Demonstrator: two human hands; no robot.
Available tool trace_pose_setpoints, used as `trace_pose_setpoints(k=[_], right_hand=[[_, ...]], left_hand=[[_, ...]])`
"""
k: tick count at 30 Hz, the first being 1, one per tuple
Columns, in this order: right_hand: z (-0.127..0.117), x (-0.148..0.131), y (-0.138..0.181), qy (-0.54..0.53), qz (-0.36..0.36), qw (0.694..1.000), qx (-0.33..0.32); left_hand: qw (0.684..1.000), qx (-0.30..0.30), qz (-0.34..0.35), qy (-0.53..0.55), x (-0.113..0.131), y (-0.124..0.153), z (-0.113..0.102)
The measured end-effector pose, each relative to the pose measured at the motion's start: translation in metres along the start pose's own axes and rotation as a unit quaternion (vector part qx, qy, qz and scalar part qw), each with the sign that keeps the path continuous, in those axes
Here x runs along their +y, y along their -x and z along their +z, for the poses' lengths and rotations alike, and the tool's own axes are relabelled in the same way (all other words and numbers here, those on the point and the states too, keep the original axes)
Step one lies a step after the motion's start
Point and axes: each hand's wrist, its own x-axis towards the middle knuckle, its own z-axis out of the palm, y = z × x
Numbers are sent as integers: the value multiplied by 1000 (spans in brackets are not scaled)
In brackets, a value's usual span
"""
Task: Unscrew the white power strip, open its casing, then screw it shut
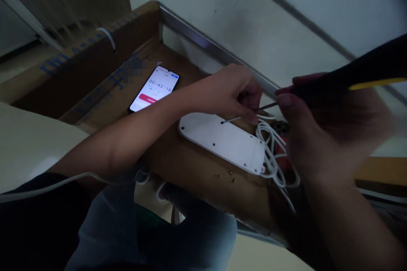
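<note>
A white power strip (pixel 235 142) lies face down, several dark screw holes showing on its back. My right hand (pixel 330 135), partly smeared by motion, is closed round the dark handle of a screwdriver (pixel 346 67) with a yellow stripe. Its thin metal shaft runs down to the left, and the tip meets a hole near the strip's far edge. Over the strip, my left hand (pixel 237 89) has its curled fingers and thumb closed about the shaft, close above the tip. Several small screws (pixel 230 173) lie beside the strip's near edge.
The strip's white cord (pixel 270 148) is coiled at its right end, beside a red object (pixel 281 148) partly hidden. A phone (pixel 155 89) with a lit timer lies on the cardboard (pixel 178 178) beyond my left forearm. Raised cardboard edges and a tiled wall (pixel 260 12) bound the surface.
</note>
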Motion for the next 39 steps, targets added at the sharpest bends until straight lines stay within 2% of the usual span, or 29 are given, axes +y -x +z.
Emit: trace_pose_setpoints(k=[3, 7, 9, 13, 17, 20, 23, 26, 31, 35, 39], right_hand=[[-2, 1, 0, -14, -21, 999, -40], [-6, 6, 2, -26, -43, 996, -76], [-6, 7, 2, -28, -45, 995, -81], [-4, 8, 1, -40, -70, 996, -46], [-4, 12, 1, -19, -70, 997, -18], [-6, 16, 1, -44, -113, 992, -13], [-6, 14, 1, -32, -85, 995, -30], [-5, 8, 1, 5, -44, 999, -9], [-7, 7, 1, 49, -64, 997, 6], [-9, 6, 3, 55, -32, 998, 2], [-7, 2, 5, 49, -18, 999, 10]], left_hand=[[1000, -5, 22, 2, 0, 1, -2], [994, -107, 17, 1, -4, 2, -7], [992, -129, -1, 9, -7, 1, -6], [993, -118, -11, 17, -12, -1, -3], [996, -88, 15, -2, -12, -3, 0], [998, -59, 20, -24, -12, -4, 1], [998, -37, 15, -43, -14, -5, 3], [999, -29, 15, -44, -15, -6, 5], [999, -45, 11, 8, -15, -3, 4], [997, -55, 15, 47, -12, -1, -1], [998, -50, 18, 23, -7, 1, -3]])
